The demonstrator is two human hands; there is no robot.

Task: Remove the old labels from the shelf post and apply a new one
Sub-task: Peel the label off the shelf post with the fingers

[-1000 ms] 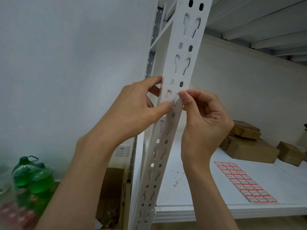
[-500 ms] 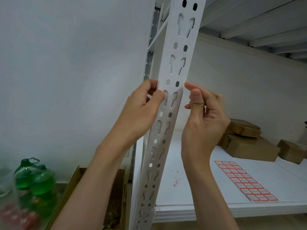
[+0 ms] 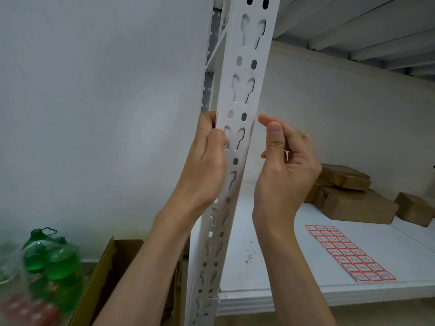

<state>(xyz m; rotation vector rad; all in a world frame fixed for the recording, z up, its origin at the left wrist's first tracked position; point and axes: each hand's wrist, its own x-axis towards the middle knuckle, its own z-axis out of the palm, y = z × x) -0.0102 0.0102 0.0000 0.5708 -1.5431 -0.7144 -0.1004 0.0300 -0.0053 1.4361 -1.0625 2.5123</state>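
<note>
The white slotted shelf post (image 3: 244,74) runs up the middle of the view. My left hand (image 3: 207,161) is closed round its left edge, thumb on the front face. My right hand (image 3: 284,170) is curled beside the right edge, with index fingertip and thumb next to a thin pale flap (image 3: 255,117) that sticks out from the post. Whether the fingers pinch that flap is unclear. A sheet of red-bordered labels (image 3: 348,252) lies on the shelf board (image 3: 270,295) to the lower right. Small red scraps (image 3: 249,255) lie on the board near the post.
Brown cardboard parcels (image 3: 353,203) are stacked at the back of the shelf board. On the floor to the left stand green bottles (image 3: 51,260) and an open cardboard box (image 3: 110,267). A white wall is behind, and another shelf level is overhead.
Both hands have slid off the front of the post to its edges: the left wrapped round the left side, the right drew back to the right edge. The view rose slightly.
</note>
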